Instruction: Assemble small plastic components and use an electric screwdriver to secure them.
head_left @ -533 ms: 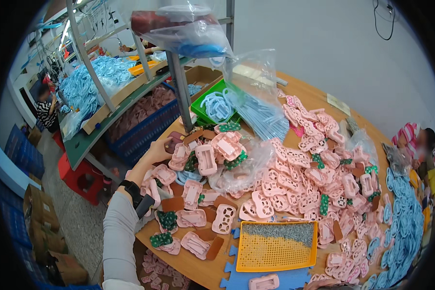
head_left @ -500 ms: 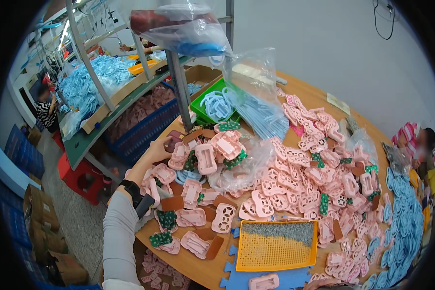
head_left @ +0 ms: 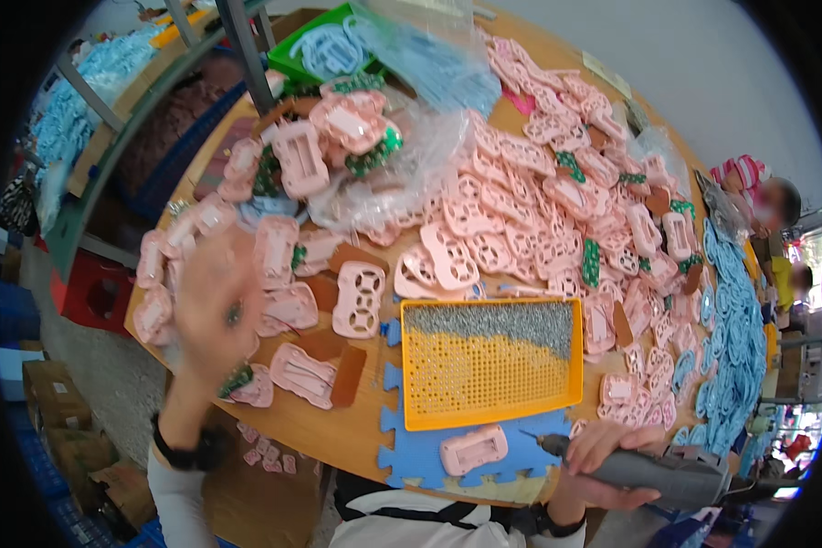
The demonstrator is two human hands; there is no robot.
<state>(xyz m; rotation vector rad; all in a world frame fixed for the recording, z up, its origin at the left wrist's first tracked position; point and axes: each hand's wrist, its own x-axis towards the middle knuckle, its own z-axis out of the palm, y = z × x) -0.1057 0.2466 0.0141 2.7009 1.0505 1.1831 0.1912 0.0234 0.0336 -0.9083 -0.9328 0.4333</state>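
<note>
My right hand [head_left: 607, 457] is wrapped round a dark grey electric screwdriver [head_left: 653, 477], its thin bit pointing left. Just left of that bit, a pink plastic shell [head_left: 474, 449] with a rectangular recess lies on a blue foam mat [head_left: 411, 457]. My left hand [head_left: 215, 301] is smeared by motion over pink parts at the table's left side. A small dark spot shows at its fingers, too blurred to make out. Beyond the mat's front edge sits a yellow perforated tray [head_left: 484, 422], with many small grey screws [head_left: 502, 321] along its far side.
Pink shells [head_left: 530, 219] heap across the table, some with green circuit boards [head_left: 591, 262] and brown flaps [head_left: 348, 375]. Blue rings [head_left: 731, 338] pile at the right edge. At the back stand a green tray [head_left: 288, 57] and bagged blue tubes [head_left: 457, 82]. A metal post [head_left: 245, 50] rises back left.
My view has tilted down toward the near edge. My left hand has come back from the far left parts toward me. My right hand and the screwdriver now show.
</note>
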